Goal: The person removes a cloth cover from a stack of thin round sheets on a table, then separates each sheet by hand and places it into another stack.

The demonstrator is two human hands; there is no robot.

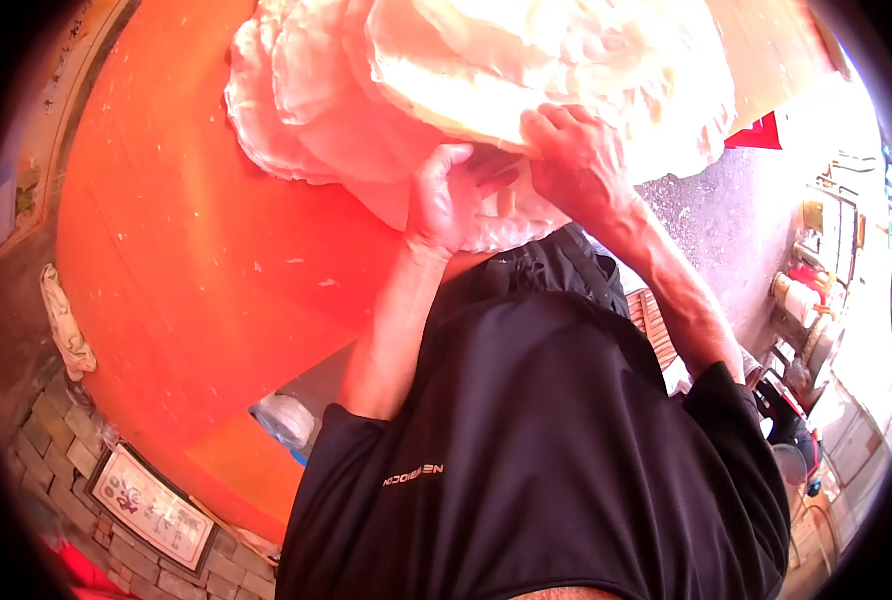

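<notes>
The head view looks down past a black short-sleeved shirt with pale lettering (566, 430) to a heap of thin, floppy, whitish sheets with rounded outlines and wavy edges (326, 110), which lies at the top of the view on a broad, smooth orange surface (186, 250). The sheets overlap like loose layers, fanned out toward the left, and strong light washes out much of their upper right part. The person's right hand (581, 160) is closed on the near edge of the heap, its fingers curled over the rim of an upper layer and gripping it. The left hand (446, 205) is just beside it, at the near edge of the sheets, palm turned up and thumb stretched out; its fingers are open and partly shaded, and whether they press on a layer I cannot tell. Below the hands, a lower part of the heap reaches toward the person's dark clothing. Small pale flecks dot the orange surface. At its left edge hangs a crumpled off-white cloth (66, 320), and farther down a rectangular dark-framed panel with writing (156, 508) stands against greyish bricks (51, 440). A clear, crumpled plastic bag (286, 418) shows near the left forearm.
</notes>
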